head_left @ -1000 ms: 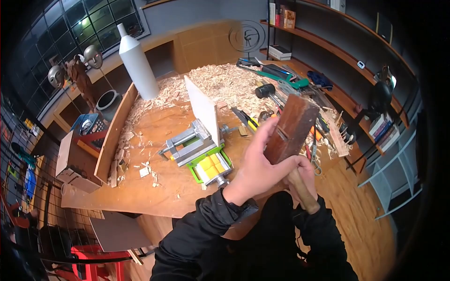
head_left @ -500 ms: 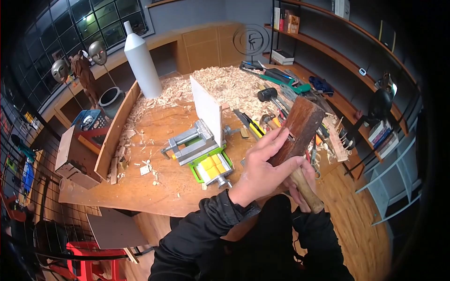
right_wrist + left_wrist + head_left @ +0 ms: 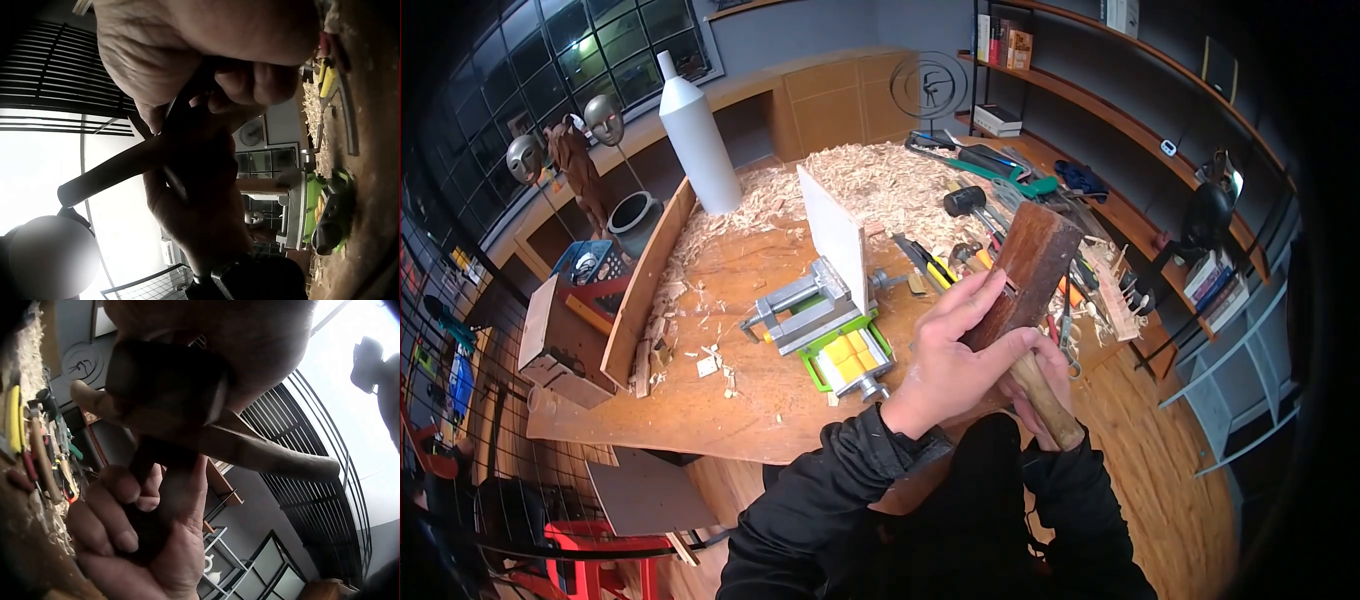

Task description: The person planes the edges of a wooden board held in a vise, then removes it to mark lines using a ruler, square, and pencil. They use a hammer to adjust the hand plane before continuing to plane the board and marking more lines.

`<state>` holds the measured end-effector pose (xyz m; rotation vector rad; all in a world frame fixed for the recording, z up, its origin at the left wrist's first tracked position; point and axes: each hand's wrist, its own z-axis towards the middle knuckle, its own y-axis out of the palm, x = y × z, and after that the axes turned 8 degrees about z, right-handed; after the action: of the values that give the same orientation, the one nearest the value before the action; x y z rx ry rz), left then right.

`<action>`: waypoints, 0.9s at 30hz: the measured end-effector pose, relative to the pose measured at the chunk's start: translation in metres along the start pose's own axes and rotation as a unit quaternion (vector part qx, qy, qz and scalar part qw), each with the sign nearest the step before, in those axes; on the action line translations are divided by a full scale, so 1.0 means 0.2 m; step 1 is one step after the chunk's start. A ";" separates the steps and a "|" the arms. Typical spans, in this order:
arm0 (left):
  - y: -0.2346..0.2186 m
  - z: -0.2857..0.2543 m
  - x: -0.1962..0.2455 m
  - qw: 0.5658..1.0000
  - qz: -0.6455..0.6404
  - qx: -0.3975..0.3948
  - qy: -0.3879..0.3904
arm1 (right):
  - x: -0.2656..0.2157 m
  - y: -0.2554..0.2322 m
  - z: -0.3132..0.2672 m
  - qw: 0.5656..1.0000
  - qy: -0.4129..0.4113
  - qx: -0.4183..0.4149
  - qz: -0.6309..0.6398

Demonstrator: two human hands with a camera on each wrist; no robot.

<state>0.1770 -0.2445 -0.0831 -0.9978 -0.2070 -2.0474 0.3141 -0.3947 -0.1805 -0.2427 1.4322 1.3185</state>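
Both hands hold a dark wooden hand plane (image 3: 1032, 262) above the near right side of the table, its body tilted up and away. The left hand (image 3: 948, 360) grips its left side, fingers along the body and thumb across the near end. Behind it, the right hand (image 3: 1055, 375) holds the plane near its pale crossbar handle (image 3: 1052, 408). In the left wrist view, the right hand's curled fingers (image 3: 103, 515) wrap the dark body below the handle (image 3: 275, 459). A grey vise (image 3: 825, 310) on the table grips an upright pale board (image 3: 835, 225).
Wood shavings (image 3: 870, 170) cover the table's far part. A black mallet (image 3: 965, 200), a yellow-and-black cutter (image 3: 935, 262) and other tools lie at the right. A white bottle-shaped vase (image 3: 698, 140) stands at the back left, beside a wooden edge board (image 3: 650, 285). Shelves (image 3: 1100, 80) line the right wall.
The plane has turned slightly in the hands, and more of its handle shows now. The left fingers have shifted along its side. The vise and board have stayed put.
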 end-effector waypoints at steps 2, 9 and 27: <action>0.00 -0.01 -0.01 1.000 0.004 -0.002 0.000 | 0.00 0.01 0.00 1.000 -0.012 -0.001 0.001; -0.01 -0.05 -0.03 0.996 -0.086 0.016 -0.024 | -0.05 0.14 -0.01 0.999 -0.010 0.013 -0.040; -0.13 -0.06 -0.03 0.984 -0.139 -0.011 -0.109 | -0.05 0.33 0.02 1.000 -0.021 -0.006 -0.013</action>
<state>0.1531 -0.2299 -0.0891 -1.2656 -0.4614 -2.1892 0.2711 -0.3736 -0.1352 -0.2402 1.3823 1.3047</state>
